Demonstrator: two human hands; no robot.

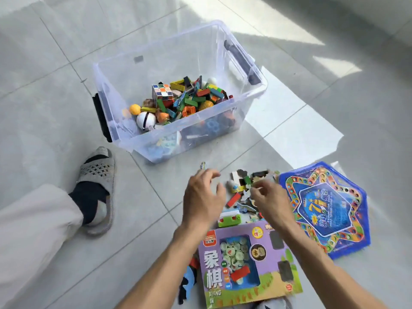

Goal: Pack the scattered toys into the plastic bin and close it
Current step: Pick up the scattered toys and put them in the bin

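Item: a person's trouser leg and a foot in a grey slipper are resting on the tiled floor, left of the bin.

Item: clear plastic bin is standing open on the floor, no lid on it, holding mixed toys: a puzzle cube, coloured blocks, an orange ball, a white ball.

Item: left hand is hovering in front of the bin, fingers loosely spread and holding nothing.

Item: small pile of scattered toys is lying on the floor in front of the bin, between the hands.

Item: right hand is reaching over that pile, fingers pinching small pieces; blur is hiding which.

Item: purple chess box is lying nearer the person than the pile.

Item: blue game board is lying flat, right of the pile, well apart from the bin.
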